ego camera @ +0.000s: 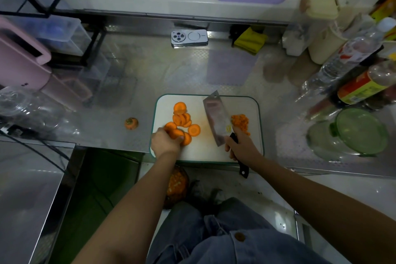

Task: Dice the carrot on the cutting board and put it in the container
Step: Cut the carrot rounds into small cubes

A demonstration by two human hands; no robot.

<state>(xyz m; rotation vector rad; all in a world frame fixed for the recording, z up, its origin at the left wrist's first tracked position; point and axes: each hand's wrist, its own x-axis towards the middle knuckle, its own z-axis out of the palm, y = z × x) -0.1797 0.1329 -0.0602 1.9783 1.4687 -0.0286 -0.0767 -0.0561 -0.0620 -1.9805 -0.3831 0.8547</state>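
**Carrot half sliced, half diced on a steel counter**

A dull stainless-steel kitchen counter (pixel 120 66) runs below a window ledge. At its far left a pink plastic board with a handle slot (pixel 23 60) leans by a clear glass jar lying on its side (pixel 27 107). Further in, a cut-off orange carrot top (pixel 131 123) sits alone on the steel, just beside a white rectangular cutting board with a green rim (pixel 205 150).

On the board's left half the left hand (pixel 166 141) has its fingers curled over a few round orange carrot slices (pixel 184 121), gripping the nearest ones; the rest lie loose, overlapping, beyond the fingers. At the back wall a white phone (pixel 189 38) lies face down.

Mid-board a broad steel cleaver with a black handle (pixel 216 120) is tilted, its tip pointing away from the person. The right hand (pixel 240 146) is wrapped tight round the handle. Just right of the blade lies a small heap of diced orange carrot (pixel 240 121), touching the hand's knuckles.

Well right of the board stands a clear glass container with a green lid (pixel 362 133), and plastic bottles (pixel 351 55) lean behind it.
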